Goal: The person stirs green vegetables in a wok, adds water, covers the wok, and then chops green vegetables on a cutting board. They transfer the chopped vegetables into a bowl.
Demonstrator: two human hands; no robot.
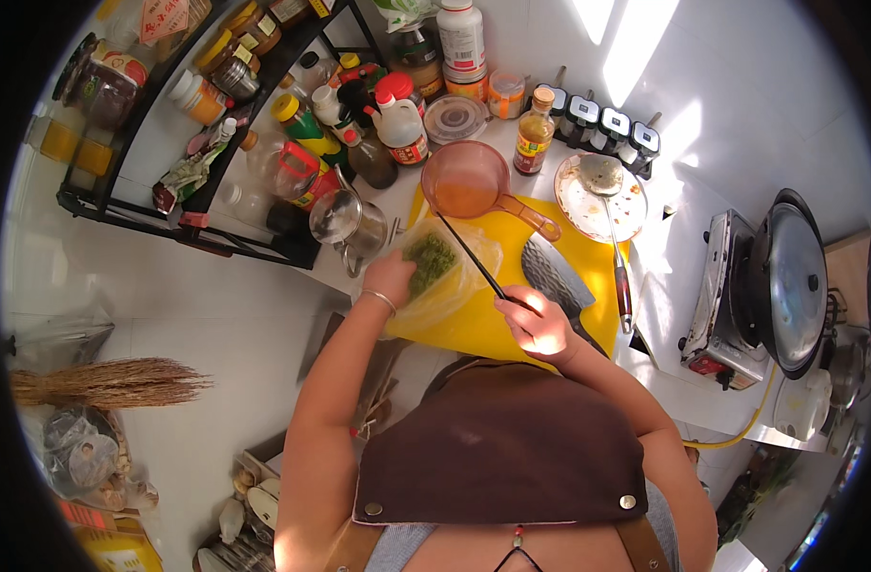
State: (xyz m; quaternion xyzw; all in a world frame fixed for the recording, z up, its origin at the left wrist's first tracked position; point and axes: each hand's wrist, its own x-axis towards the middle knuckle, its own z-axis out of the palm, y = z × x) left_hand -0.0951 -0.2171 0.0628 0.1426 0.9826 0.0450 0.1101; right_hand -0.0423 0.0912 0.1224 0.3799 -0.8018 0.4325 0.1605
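My left hand (390, 279) grips the near-left side of a clear plastic bag (478, 247). Chopped leafy greens (432, 263) lie in the bag, partly covered by my fingers. Dark chopsticks (471, 254) are held in my right hand (537, 325), their tips up by an amber, see-through saucepan (465, 182) just beyond the bag. Under these is a yellow cutting board (471, 332). A cleaver with a hammered blade (553, 272) rests on the board, its dark handle partly hidden behind my right wrist.
Right of the saucepan, a ladle (610, 236) lies across a stained plate (571, 207). A steel pitcher (350, 225) stands by my left hand. Bottles and jars crowd the back, near a black shelf rack (264, 250). A lidded wok (793, 279) sits on a portable gas stove (721, 286) at right.
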